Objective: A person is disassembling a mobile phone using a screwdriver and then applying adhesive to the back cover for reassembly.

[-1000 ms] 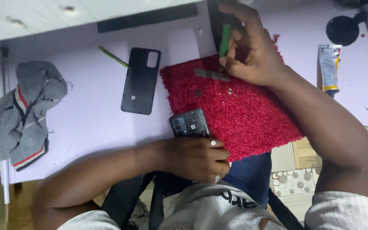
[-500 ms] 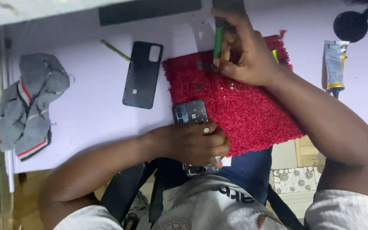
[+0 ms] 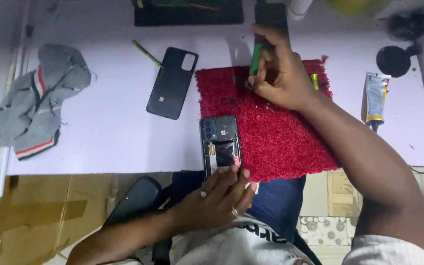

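A phone with its back removed (image 3: 220,142) lies at the near left edge of a red fuzzy mat (image 3: 276,132). My left hand (image 3: 217,198) grips the phone's near end, fingers over its lower part. My right hand (image 3: 278,73) rests on the mat's far side and holds a green-handled tool (image 3: 255,59) upright, its tip down on the mat. The phone's black back cover (image 3: 172,82) lies face down on the white table, left of the mat. Small dark parts lie scattered on the mat.
A grey cloth with red stripe (image 3: 40,98) is bunched at the table's left. A thin green stick (image 3: 146,53) lies near the cover. A glue tube (image 3: 375,98) and a black round object (image 3: 394,60) sit right of the mat. A dark tray (image 3: 187,12) is at the back.
My left hand has slid back toward me, uncovering most of the open phone. My right hand stays at the mat's far side with the green tool.
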